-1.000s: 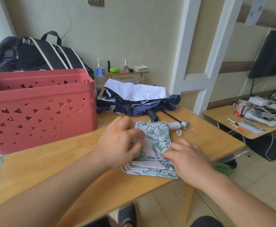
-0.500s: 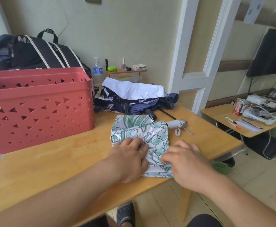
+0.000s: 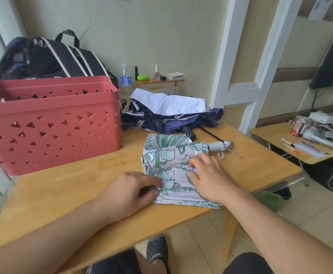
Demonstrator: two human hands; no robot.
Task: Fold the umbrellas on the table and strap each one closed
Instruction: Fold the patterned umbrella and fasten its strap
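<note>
Fingers of the left hand (image 3: 131, 189) curl onto the near left corner of the floral umbrella (image 3: 168, 169), pinching its stacked fabric folds. The right hand (image 3: 208, 176) lies on the canopy with fingers spread and fairly straight, pressing the cloth flat — gripping nothing. The umbrella lies collapsed near the front edge of the wooden table (image 3: 78, 186), its white handle (image 3: 219, 145) pointing right. Behind it sits a navy-and-white umbrella (image 3: 169, 111), loosely bunched — beside a red perforated basket (image 3: 51, 127) at the left.
</note>
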